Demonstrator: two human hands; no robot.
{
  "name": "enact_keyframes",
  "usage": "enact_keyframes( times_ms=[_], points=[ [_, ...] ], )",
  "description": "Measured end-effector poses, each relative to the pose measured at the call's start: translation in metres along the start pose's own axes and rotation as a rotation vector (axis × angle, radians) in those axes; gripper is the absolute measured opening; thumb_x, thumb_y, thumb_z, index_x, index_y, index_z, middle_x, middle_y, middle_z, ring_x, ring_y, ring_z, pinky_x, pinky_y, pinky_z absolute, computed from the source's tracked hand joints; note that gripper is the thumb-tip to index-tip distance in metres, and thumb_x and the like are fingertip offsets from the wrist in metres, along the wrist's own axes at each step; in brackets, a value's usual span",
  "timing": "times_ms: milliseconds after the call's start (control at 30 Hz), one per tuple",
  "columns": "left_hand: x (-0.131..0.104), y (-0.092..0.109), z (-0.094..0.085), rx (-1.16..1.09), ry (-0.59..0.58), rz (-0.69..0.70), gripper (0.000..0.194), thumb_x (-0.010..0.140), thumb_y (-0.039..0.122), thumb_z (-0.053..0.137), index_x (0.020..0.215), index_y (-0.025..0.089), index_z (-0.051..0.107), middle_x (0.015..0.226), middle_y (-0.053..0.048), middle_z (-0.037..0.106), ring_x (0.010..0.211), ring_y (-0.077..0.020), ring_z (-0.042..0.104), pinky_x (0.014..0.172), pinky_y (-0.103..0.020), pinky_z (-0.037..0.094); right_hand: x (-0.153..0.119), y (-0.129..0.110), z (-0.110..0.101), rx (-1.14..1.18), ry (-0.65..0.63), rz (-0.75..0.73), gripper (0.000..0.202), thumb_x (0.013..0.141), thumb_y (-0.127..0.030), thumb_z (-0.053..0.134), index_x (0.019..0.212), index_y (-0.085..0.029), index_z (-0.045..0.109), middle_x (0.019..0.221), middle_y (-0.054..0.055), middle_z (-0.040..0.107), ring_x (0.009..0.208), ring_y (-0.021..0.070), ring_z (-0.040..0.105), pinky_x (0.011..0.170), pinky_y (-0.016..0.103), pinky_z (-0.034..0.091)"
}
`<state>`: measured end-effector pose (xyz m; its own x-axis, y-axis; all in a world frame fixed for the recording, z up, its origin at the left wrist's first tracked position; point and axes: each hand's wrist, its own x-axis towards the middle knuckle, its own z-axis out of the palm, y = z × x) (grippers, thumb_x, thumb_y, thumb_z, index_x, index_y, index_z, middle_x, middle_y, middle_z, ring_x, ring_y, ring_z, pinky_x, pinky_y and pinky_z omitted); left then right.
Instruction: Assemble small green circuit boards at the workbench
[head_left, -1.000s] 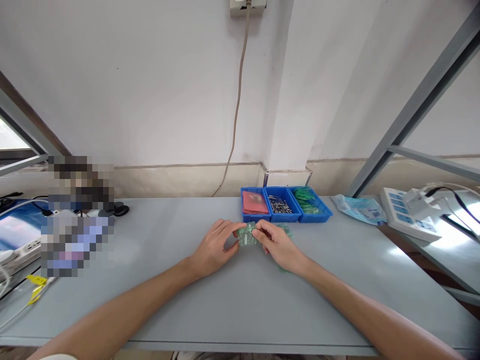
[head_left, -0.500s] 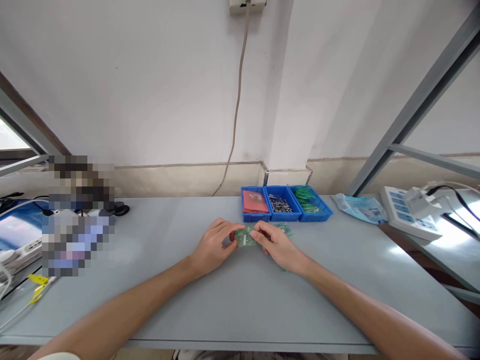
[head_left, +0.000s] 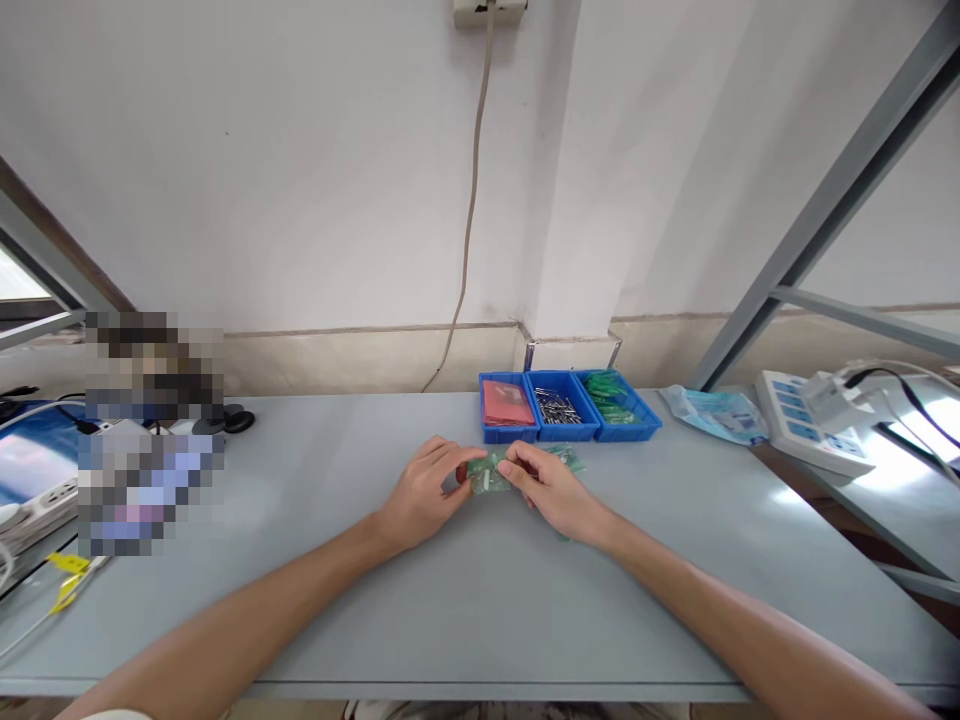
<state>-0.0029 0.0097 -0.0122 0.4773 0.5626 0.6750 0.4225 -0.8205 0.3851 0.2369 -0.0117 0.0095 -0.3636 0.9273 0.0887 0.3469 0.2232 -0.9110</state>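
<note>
White wall (head_left: 337,170) with a cream lower band rises behind a grey surface (head_left: 480,620), and a thin cable (head_left: 470,210) hangs down it. Above the middle of the surface is a small clear green bag (head_left: 489,476), between the two hands. The right hand (head_left: 556,492) pinches its right side between thumb and forefinger. The left hand (head_left: 421,497) curves its thumb and forefinger around the left end, a gap between them; whether they squeeze it, I cannot tell. More green plastic (head_left: 571,458) lies just beyond the right hand.

Behind stand three blue trays (head_left: 566,433), side by side, with red packets (head_left: 507,402), metal pieces (head_left: 556,407) and green bags (head_left: 606,386). Print on the blue packet (head_left: 712,413) to the right is too small to read, as is any on the yellow tags (head_left: 67,592) at far left.
</note>
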Motion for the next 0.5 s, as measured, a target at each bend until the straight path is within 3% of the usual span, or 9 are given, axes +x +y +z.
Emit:
enact_keyframes(
  times_ms=[500],
  points=[
    [0.0006, 0.0007, -0.0003, 0.007, 0.009, 0.000, 0.028, 0.101, 0.019, 0.059, 0.127, 0.024, 0.069, 0.083, -0.003, 0.066, 0.085, -0.0202, 0.060, 0.082, -0.035, 0.054, -0.0003, -0.0017, -0.0005, 0.003, -0.004, -0.002, 0.043, 0.104, -0.062, 0.049, 0.085, -0.024, 0.047, 0.075, -0.005, 0.043, 0.063, 0.0132, 0.043, 0.056, 0.027, 0.035]
  ],
)
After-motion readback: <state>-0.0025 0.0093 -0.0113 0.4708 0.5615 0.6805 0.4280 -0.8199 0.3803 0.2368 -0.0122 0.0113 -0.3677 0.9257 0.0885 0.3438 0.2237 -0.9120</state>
